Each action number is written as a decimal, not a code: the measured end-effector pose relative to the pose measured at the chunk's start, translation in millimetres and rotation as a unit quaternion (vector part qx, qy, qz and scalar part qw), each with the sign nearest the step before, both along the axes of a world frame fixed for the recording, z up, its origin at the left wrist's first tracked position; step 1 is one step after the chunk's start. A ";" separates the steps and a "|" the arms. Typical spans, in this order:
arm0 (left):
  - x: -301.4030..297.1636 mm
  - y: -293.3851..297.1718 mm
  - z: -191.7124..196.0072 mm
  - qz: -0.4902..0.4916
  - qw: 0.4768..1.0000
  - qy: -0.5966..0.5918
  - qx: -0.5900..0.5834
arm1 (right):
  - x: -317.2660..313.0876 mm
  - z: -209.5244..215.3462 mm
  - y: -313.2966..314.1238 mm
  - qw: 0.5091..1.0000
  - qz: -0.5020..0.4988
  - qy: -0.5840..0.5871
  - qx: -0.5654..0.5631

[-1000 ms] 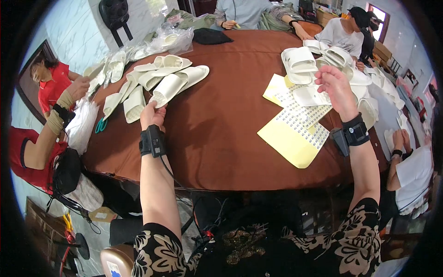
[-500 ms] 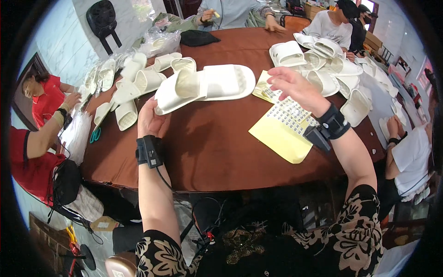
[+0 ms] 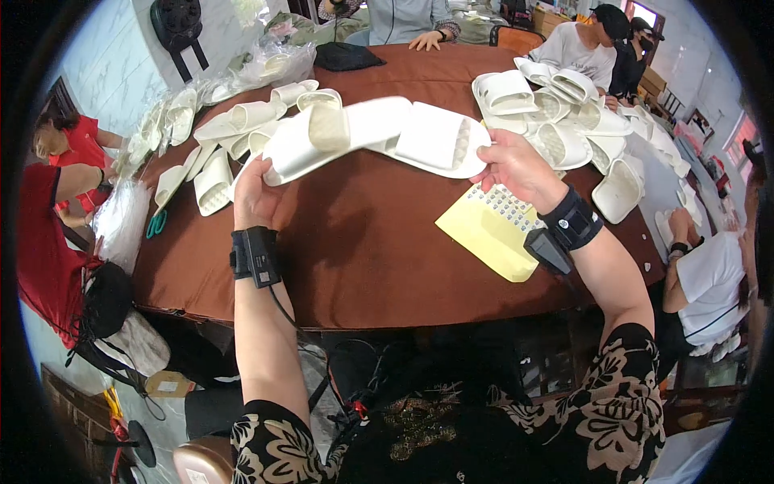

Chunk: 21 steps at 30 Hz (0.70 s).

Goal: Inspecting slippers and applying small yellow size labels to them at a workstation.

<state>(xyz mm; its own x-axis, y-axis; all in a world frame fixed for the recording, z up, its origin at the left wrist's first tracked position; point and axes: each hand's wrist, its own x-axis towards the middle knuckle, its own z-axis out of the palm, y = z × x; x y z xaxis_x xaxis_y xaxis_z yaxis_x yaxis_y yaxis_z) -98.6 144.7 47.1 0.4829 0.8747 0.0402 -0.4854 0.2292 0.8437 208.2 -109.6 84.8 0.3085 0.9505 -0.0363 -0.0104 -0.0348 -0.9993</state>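
Note:
Two white slippers are held up over the brown table, overlapping in the middle. On the left slipper (image 3: 294, 149), my left hand (image 3: 256, 198) is closed round the outer end. My right hand (image 3: 520, 168) pinches the outer end of the right slipper (image 3: 431, 135) between thumb and fingers. Below my right hand lies a yellow sheet of small printed stickers (image 3: 484, 236), partly covered by the hand and wrist. Past my left hand are several more white slippers (image 3: 214, 184), some of them leaning on each other.
A brown cloth covers the table (image 3: 363, 266). Piled white slippers (image 3: 592, 117) stand at the right. Green-handled scissors (image 3: 156, 224) lie at the left edge, near clear plastic bags (image 3: 121, 230). A black cloth item (image 3: 347, 56) lies at the back. Several people sit or stand around the table.
My right hand has moved from above the sticker sheet and closed on the right slipper's end. The slippers have spread farther apart lengthwise. A person across the table has shifted their hands.

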 end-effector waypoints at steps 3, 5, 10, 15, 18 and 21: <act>-0.5 2.1 -4.1 0.024 1.000 -0.002 0.003 | 1.3 -3.9 -8.2 0.998 -0.017 0.061 -0.009; -1.3 1.7 -2.5 0.025 0.999 -0.020 -0.020 | -3.3 -9.1 -14.7 0.994 -0.012 0.104 -0.008; -1.6 -12.9 5.4 0.014 1.000 0.013 0.019 | -30.0 -23.2 -19.8 0.978 -0.020 0.204 0.033; 2.4 -25.1 13.9 -0.092 0.990 0.046 0.093 | -55.4 -27.5 -20.0 0.959 -0.018 0.282 0.034; 1.9 -26.2 18.0 -0.096 0.974 0.175 0.105 | -65.2 -33.9 -23.1 0.955 0.006 0.295 0.017; -2.7 -28.4 20.6 -0.165 0.947 0.249 0.121 | -74.7 -41.5 -28.6 0.956 0.027 0.290 -0.017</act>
<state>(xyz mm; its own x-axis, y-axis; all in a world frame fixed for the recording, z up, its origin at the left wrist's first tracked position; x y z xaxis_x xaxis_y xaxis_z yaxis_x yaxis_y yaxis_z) -101.3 116.4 67.7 0.7402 0.6670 -0.0846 0.0503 0.0705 0.9962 133.5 -138.2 43.3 0.1778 0.9598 -0.2170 -0.5603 -0.0826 -0.8241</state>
